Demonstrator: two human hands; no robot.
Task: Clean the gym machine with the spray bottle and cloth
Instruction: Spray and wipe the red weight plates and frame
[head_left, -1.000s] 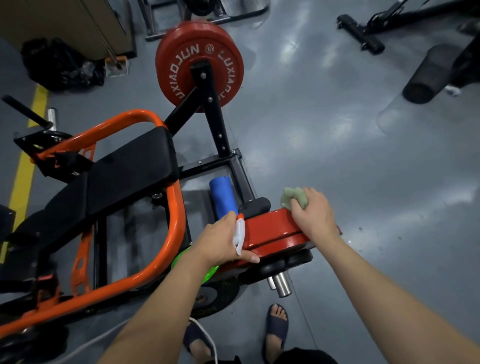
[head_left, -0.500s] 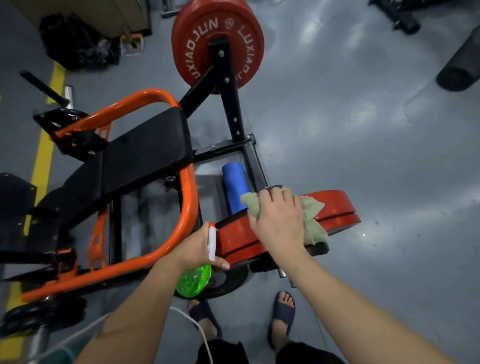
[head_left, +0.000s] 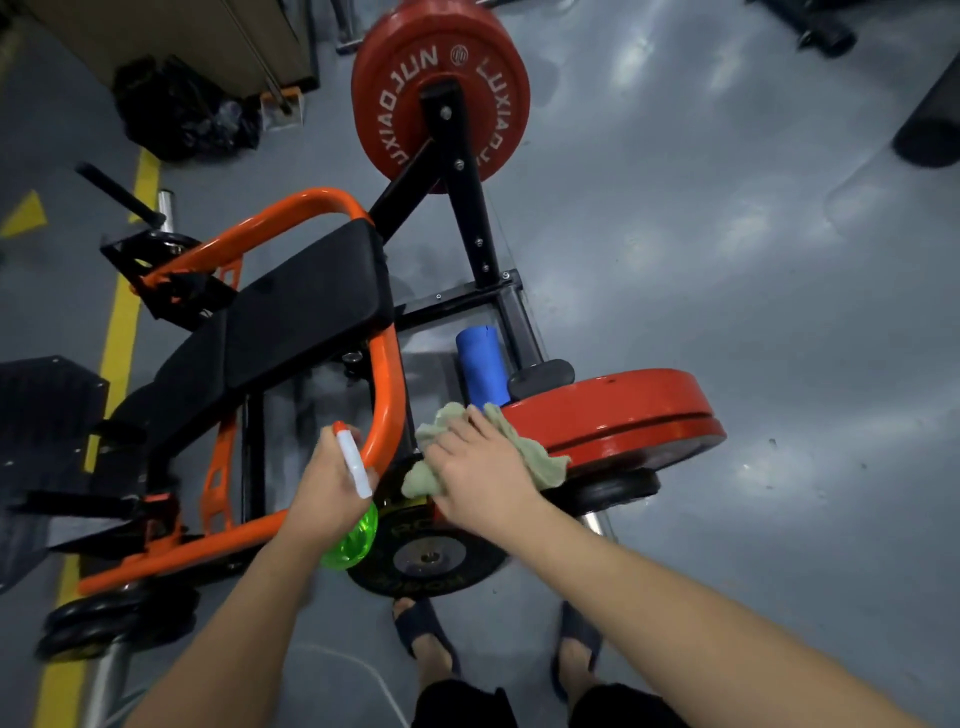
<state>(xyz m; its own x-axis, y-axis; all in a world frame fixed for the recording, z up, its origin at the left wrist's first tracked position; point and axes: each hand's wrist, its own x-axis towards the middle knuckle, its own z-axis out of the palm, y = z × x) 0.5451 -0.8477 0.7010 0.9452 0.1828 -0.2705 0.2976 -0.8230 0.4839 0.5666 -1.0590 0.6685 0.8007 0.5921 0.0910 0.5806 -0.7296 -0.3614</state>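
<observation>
The gym machine has an orange tube frame and black pads. A near red weight plate is loaded edge-up on its right side. My right hand presses a pale green cloth flat against the plate's left end, fingers spread. My left hand grips a green spray bottle with a white and orange nozzle, held just left of the cloth beside the orange frame.
A second red plate stands on the far post. A blue roller lies inside the base frame. Black plates sit below my hands. My sandalled feet stand close. Yellow floor line runs left; grey floor spreads right.
My right hand slid the cloth leftward along the red plate's rim, from its right end to its left end. My left hand with the bottle drew slightly left, and my view shifted.
</observation>
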